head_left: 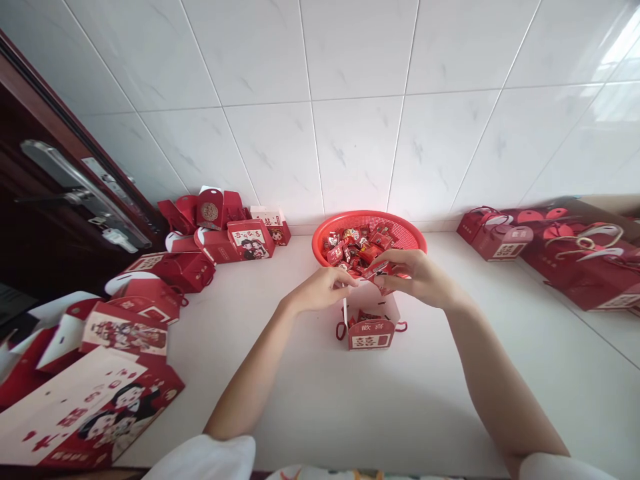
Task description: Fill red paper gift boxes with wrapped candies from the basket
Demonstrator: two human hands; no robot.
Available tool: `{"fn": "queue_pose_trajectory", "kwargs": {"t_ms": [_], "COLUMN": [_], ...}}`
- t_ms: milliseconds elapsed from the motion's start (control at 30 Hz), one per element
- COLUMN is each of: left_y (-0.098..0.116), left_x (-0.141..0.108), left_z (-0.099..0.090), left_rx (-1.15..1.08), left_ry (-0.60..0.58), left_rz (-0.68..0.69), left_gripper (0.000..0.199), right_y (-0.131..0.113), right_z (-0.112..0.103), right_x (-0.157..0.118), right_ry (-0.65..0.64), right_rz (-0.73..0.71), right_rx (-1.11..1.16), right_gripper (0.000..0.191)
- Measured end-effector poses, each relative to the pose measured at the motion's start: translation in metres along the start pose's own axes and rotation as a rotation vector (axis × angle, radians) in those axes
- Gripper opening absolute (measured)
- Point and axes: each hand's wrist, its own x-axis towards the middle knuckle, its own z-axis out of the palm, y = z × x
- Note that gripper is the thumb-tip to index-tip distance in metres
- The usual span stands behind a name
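Note:
My right hand (423,277) is closed on a red candy packet (381,272), pinched between thumb and fingers just above an open candy box. This red gift box (370,327) has a pale label on its front, raised flaps and a red cord loop at either side. Some red-wrapped pieces show inside it. Beside the box's upper left edge, my left hand (330,288) has its fingers loosely bent and apart; whether its fingertips touch the flap is unclear. Behind both hands stands a red plastic basket (320,243) holding many wrapped candies (350,248).
Red and white gift boxes (125,333) crowd the counter's left side, some with lids up. More red boxes (505,237) with cord handles stand at right. A tiled wall (360,147) closes off the back of the white counter (320,393). A dark door (45,220) is at far left.

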Motion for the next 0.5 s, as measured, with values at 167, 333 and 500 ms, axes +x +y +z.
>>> {"fn": "queue_pose_trajectory", "kwargs": {"t_ms": [167,333,500], "left_y": [-0.002,-0.002,-0.001], "left_x": [0.001,0.002,0.002], "left_z": [-0.001,-0.001,0.001], "left_rx": [-0.033,-0.015,-0.016], "left_ry": [-0.025,-0.026,-0.017], "left_rz": [0.028,0.012,0.01], "left_gripper": [0.03,0.04,0.037], "right_y": [0.006,0.007,0.007], "right_z": [0.005,-0.001,-0.009], "right_x": [0.003,0.001,-0.007], "right_ry": [-0.041,0.034,0.023], "right_rz": [0.0,-0.007,-0.015], "right_rx": [-0.17,-0.202,-0.229], "right_gripper": [0.021,0.019,0.023]}}
